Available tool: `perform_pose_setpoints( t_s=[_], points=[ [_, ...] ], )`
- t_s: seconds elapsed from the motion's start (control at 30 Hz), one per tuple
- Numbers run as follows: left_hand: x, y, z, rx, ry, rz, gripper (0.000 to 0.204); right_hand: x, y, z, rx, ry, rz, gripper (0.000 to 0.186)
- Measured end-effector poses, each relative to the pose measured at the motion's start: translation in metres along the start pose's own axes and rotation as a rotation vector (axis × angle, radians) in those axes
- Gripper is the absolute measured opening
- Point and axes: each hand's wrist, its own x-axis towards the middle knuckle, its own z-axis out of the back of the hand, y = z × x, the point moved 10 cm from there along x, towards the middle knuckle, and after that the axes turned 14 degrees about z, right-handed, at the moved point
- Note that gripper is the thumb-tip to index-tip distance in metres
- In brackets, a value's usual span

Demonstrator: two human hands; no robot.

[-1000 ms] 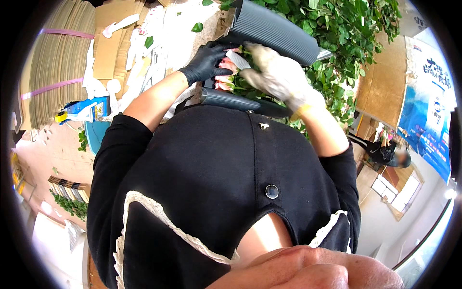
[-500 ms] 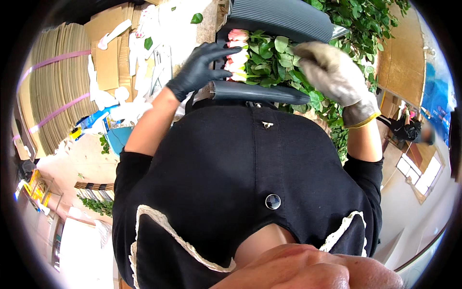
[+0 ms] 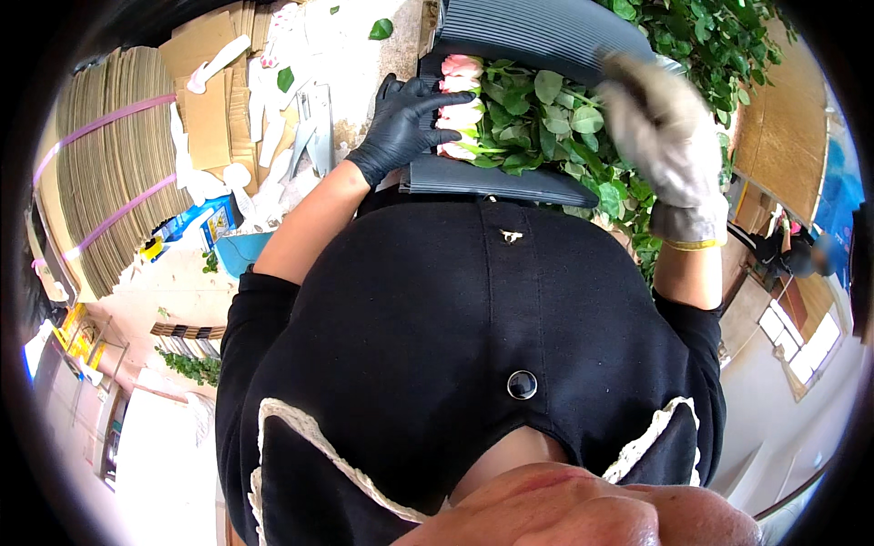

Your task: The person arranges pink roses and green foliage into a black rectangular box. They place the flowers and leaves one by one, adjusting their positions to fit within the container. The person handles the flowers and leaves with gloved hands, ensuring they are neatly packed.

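A row of pink roses [image 3: 462,116] lies in a dark ribbed trough [image 3: 537,36], with the blooms at the left and the leafy stems [image 3: 546,114] running right. My left hand [image 3: 401,123], in a black glove, rests at the blooms. Its forefinger and thumb are stretched out and apart against the rose heads, while the other fingers bend back. Over the right end of the trough, beside the leaves, is my right hand [image 3: 663,136] in a soiled white work glove. Motion smears its fingers, so their pose and anything in them are unclear.
Strapped flat cardboard [image 3: 114,168] is stacked at the left. Loose green foliage [image 3: 701,41] hangs beyond the trough at the far right. A metal tool [image 3: 316,132] and fallen leaves [image 3: 381,29] lie on the surface left of the trough. Another person [image 3: 792,250] is at the far right.
My right hand has lifted away from the stems, toward the far right. My left hand stays at the blooms, with its outer fingers now more bent. The whole view has shifted slightly.
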Motion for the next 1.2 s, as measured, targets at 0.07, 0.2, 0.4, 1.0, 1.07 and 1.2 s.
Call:
perform_pose_setpoints(
  t_s=[0.07, 0.2, 0.4, 1.0, 1.07, 1.2],
  points=[
    [-0.004, -0.004, 0.003, -0.021, 0.002, 0.017, 0.053, -0.008, -0.041, 0.025, 0.072, -0.216, -0.346, 0.030],
    [-0.008, 0.032, 0.033, -0.399, -0.047, 0.075, 0.033, -0.036, -0.141, -0.019, -0.303, 0.498, -0.644, 0.045],
    [-0.030, 0.056, 0.110, -0.214, -0.248, 0.273, 0.028, 0.034, -0.072, 0.080, -0.233, -0.112, -0.186, 0.045],
    [-0.063, 0.023, 0.008, -0.246, 0.371, 0.336, 0.028, -0.011, 0.055, -0.174, 0.128, 0.432, 0.505, 0.061],
    [-0.059, 0.043, 0.005, -0.361, 0.237, 0.289, 0.021, -0.006, 0.065, -0.160, 0.119, 0.345, 0.567, 0.060],
    [-0.070, 0.047, 0.005, -0.372, 0.099, 0.381, 0.020, 0.000, 0.081, -0.094, 0.205, 0.282, 0.698, 0.042]
  ],
)
